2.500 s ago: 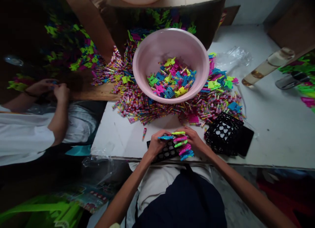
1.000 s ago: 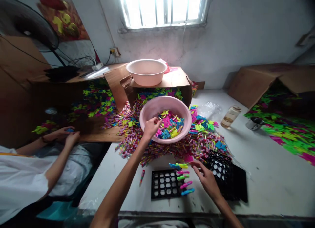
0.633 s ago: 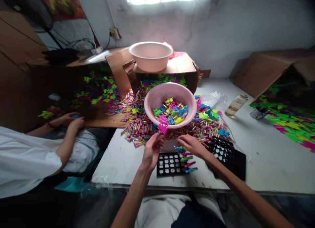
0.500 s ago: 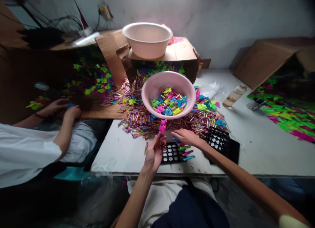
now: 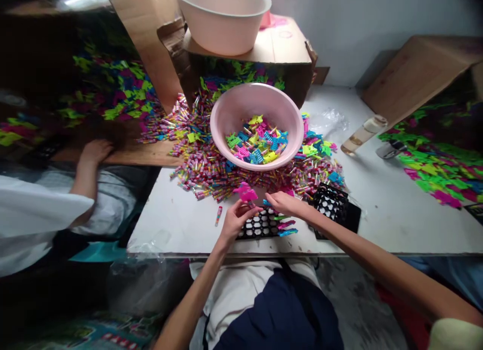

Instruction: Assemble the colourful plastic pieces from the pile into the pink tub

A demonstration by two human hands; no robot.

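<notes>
My left hand (image 5: 234,220) pinches a flat pink plastic figure (image 5: 246,192) above the left part of a black honeycomb rack (image 5: 260,228). My right hand (image 5: 286,204) is closed at the rack's far right corner, with a blue plastic piece (image 5: 266,202) at its fingertips. Below that hand, a green piece (image 5: 281,217), a pink piece (image 5: 287,224) and a blue piece (image 5: 288,232) lie in a column along the rack's right side. A single striped stick (image 5: 218,215) lies on the table to the left of my left hand.
A pink bowl (image 5: 216,138) of coloured pieces stands on a heap of striped sticks (image 5: 211,176). Behind it, a cardboard box (image 5: 290,43) carries a white basin (image 5: 222,32). At right are another black rack (image 5: 330,204), a bottle (image 5: 364,134) and a metal cup (image 5: 390,149). A co-worker's hand (image 5: 97,151) is at left.
My left hand has turned the pink figure from upright to sideways over the rack. My right hand stays by the blue piece. The camera view has tilted down.
</notes>
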